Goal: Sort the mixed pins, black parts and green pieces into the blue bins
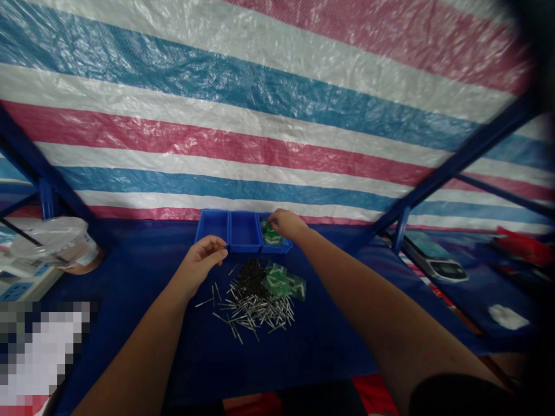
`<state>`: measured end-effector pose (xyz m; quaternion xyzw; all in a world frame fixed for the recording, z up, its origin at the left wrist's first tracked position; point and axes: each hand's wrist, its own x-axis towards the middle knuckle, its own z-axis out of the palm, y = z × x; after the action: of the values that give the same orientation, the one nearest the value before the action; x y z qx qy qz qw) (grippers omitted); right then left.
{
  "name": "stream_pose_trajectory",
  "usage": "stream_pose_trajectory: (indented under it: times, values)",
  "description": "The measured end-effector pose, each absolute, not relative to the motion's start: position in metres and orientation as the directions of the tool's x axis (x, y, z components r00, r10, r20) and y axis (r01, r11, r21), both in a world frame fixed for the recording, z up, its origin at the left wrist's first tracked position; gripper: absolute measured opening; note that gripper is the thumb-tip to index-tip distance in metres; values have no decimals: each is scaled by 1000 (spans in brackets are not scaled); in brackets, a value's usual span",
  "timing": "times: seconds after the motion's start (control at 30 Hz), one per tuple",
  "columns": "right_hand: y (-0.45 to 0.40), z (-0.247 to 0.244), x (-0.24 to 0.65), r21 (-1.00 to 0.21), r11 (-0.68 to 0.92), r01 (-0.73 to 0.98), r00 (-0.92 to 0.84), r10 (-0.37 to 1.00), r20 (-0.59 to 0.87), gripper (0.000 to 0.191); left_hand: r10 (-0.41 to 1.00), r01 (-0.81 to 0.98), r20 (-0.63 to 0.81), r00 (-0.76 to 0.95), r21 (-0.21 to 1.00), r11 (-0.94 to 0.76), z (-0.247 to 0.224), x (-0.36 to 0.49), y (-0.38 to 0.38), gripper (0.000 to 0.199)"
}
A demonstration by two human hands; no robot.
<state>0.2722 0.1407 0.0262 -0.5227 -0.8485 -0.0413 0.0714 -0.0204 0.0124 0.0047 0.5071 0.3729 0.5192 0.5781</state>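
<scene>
Three blue bins stand side by side at the back of the blue table: a left bin [214,224], a middle bin [244,231] and a right bin [277,248] holding green packets [269,232]. Over the right bin, my right hand [284,222] has its fingers bent together at the packets; what they hold is hidden. My left hand [206,260] is in front of the left bin, thumb and fingers curled close, with any held item too small to name. Between my forearms lies a pile of thin metal pieces [260,309], some dark, with more green packets [284,282] on its right side.
A lidded plastic tub [65,245] and a white power strip [32,283] are at the left. At the right are a blue frame post [401,231], a scale [446,270], a crumpled white item [507,316] and red material [526,245]. Striped sheeting [243,138] hangs behind.
</scene>
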Motion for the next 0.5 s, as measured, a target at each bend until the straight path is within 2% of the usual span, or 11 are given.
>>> stream_pose_trajectory:
  times: [0.2,0.37,0.5]
  values:
    - [133,24,277,-18,438,899,-428,886,180,28,978,-211,79,192,977,-37,4,-21,12,20]
    - [112,33,281,-120,475,872,-423,853,306,33,980,-200,67,189,979,-29,5,-22,11,20]
    - [75,52,283,-188,525,830,-466,838,286,22,980,-199,73,183,979,-35,7,-21,11,20]
